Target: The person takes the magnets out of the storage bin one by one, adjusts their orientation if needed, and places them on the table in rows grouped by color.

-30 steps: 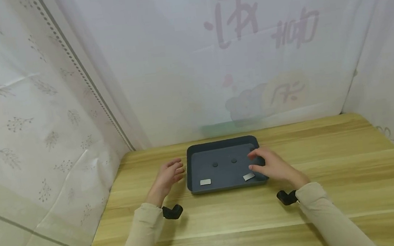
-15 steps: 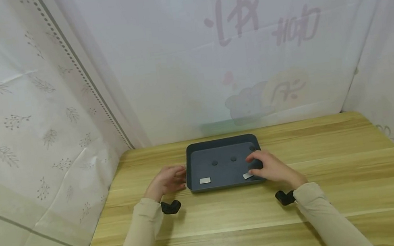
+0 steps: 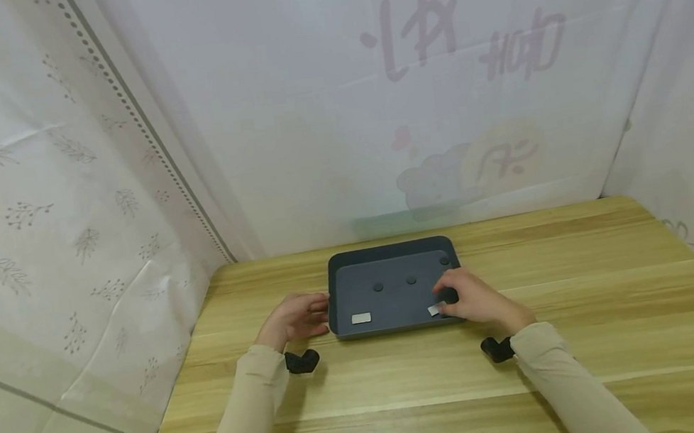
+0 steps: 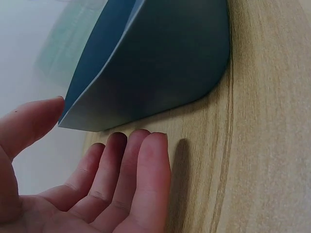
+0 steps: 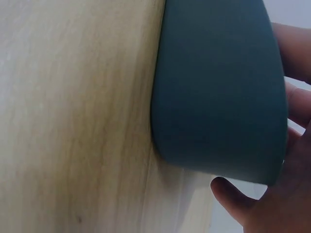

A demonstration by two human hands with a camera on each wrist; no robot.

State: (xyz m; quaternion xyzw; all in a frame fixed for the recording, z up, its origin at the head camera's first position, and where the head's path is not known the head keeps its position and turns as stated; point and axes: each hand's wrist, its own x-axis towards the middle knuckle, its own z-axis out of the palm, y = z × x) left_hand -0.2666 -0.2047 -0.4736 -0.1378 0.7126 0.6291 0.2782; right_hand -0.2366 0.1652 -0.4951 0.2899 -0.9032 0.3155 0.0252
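A dark grey tray (image 3: 398,325) sits on the wooden table. On its floor lie two small silvery-white rectangles, a left one (image 3: 361,318) and a right one (image 3: 434,309), plus dark round discs (image 3: 411,280). My left hand (image 3: 297,317) is beside the tray's left wall, its thumb at the rim and its fingers loosely bent outside, holding nothing. Over the right side of the tray reaches my right hand (image 3: 475,297), thumb and fingers apart. Its thumb partly covers the right rectangle; whether they touch is unclear. In the right wrist view the tray wall (image 5: 218,92) hides part of the fingers.
The light wooden table (image 3: 368,400) extends around the tray. A white printed curtain (image 3: 334,103) hangs behind it, with more curtain at both sides. Black mounts (image 3: 302,361) stick out at both wrists.
My left hand has turned palm inward and come up to the tray's left wall. My right hand has shifted slightly left and down, its thumb now overlapping the right rectangle.
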